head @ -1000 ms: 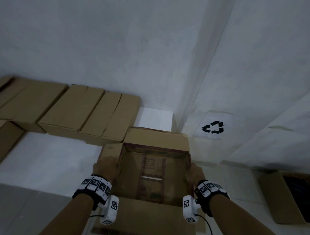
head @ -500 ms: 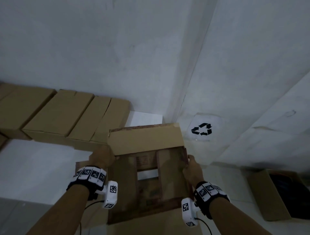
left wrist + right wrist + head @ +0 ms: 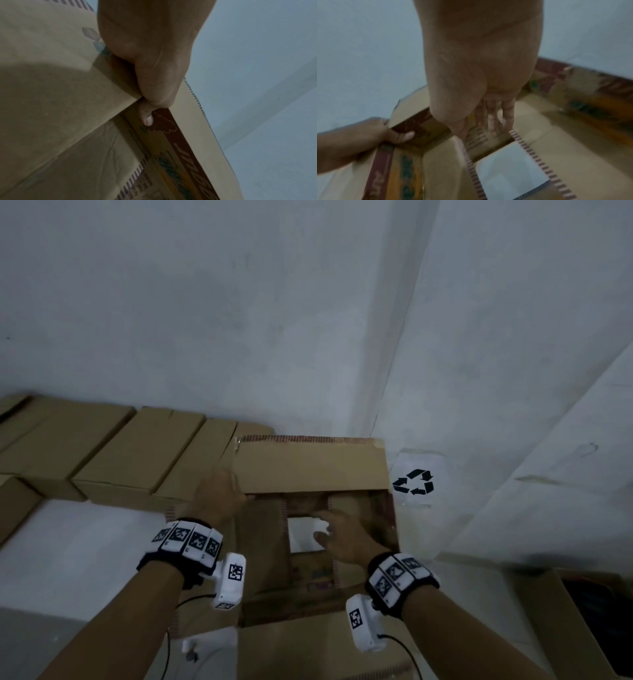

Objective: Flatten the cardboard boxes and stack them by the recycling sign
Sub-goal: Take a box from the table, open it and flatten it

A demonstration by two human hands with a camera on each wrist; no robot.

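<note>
A brown cardboard box stands open-topped on the floor by the wall corner, its far flap raised. Its bottom flaps stand apart and show a patch of white floor. My left hand grips the box's far left wall edge, thumb inside on the printed band, fingers outside. My right hand reaches down inside the box with straight fingers over the gap between the bottom flaps and holds nothing. The recycling sign is on the wall just right of the box.
A row of closed cardboard boxes lines the wall at the left. Another open box stands at the lower right. The held box's near flap lies toward me. White floor shows at the left.
My right hand has let go of the box's right wall and moved inside, over the bottom gap. The box has shifted toward the corner and the sign. The left hand keeps its grip.
</note>
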